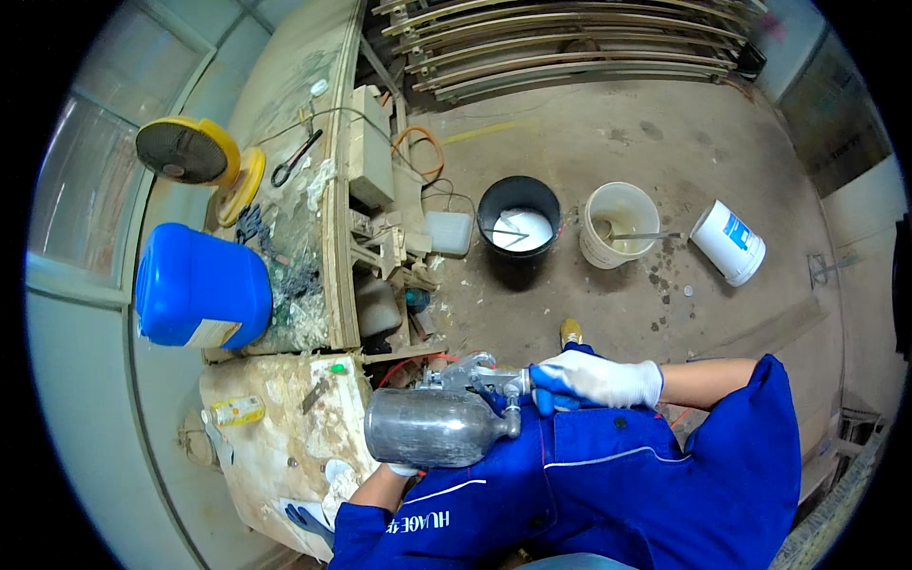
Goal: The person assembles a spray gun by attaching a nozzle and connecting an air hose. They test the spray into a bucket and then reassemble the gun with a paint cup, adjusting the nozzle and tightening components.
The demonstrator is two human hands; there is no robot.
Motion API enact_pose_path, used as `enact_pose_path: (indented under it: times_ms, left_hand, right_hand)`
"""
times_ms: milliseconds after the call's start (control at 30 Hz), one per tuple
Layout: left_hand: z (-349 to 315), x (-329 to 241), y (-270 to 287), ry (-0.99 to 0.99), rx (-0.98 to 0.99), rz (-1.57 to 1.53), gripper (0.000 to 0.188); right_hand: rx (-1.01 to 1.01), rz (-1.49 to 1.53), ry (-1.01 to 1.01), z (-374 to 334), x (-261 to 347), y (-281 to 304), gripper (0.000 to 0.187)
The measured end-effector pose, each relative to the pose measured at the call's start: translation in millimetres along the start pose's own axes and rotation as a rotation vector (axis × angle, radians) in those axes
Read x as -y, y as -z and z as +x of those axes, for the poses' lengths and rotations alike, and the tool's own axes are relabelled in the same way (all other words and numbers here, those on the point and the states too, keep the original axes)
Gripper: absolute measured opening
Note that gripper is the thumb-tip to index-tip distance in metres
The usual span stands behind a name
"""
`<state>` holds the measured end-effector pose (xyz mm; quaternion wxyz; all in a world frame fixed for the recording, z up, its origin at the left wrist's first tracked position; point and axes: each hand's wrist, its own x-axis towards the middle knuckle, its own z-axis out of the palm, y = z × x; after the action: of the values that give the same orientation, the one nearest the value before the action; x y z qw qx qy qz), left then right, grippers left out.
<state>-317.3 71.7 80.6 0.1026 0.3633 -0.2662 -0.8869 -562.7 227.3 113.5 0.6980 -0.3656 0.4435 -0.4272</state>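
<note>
My right hand (pixel 594 378), in a white glove with blue on the fingers, is closed around the spray gun (pixel 467 373) by its handle end. The gun lies sideways across my front. A large, scuffed metal cup (pixel 427 429) is joined to it by an elbow fitting. Only a bit of white glove on my left hand (pixel 403 469) shows at the cup's lower edge; its fingers are hidden behind the cup, so I cannot tell whether they grip it. A red hose (pixel 408 364) shows behind the gun.
On the left bench stand a blue jerrycan (pixel 203 287), a yellow fan (pixel 190 152) and a yellow-labelled bottle (pixel 237 410). Ahead on the floor are a black bucket (pixel 487 204) with white liquid, a white bucket (pixel 596 249) with a stick, and a tipped white bucket (pixel 730 245). Racks (pixel 570 47) stand beyond.
</note>
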Motion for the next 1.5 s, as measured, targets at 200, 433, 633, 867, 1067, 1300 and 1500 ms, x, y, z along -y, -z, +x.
enact_pose_path:
  times_ms: [200,433,633,867,1067,1300,1500]
  left_hand:
    - [-3,7,-3,-0.003,-0.045,-0.09,0.035]
    - [-3,14,-6,0.002,-0.089,-0.179,0.036]
    - [-3,17,-8,0.057,0.027,-0.162,0.039]
    - [-9,26,-13,0.124,0.229,-0.142,0.044]
    - [-7,24,-11,0.094,0.197,-0.141,0.048]
    - [-1,21,-5,0.043,0.166,-0.149,0.053]
    - [3,14,-4,-0.002,0.53,-0.248,0.063]
  right_hand:
    - [0.163,0.198,-0.246,3,10,11,0.049]
    - [-0.205,-1.301,0.463,-3,23,12,0.033]
    - [-0.119,-1.73,0.717,-1,31,9,0.021]
    - [-0.065,-1.325,0.419,0,20,-2,0.016]
    - [0.168,0.164,-0.109,3,-11,1,0.036]
    - [-0.051,-0.96,0.094,13,0,15,0.036]
    - [-0.026,-1.489,0.622,28,26,16,0.025]
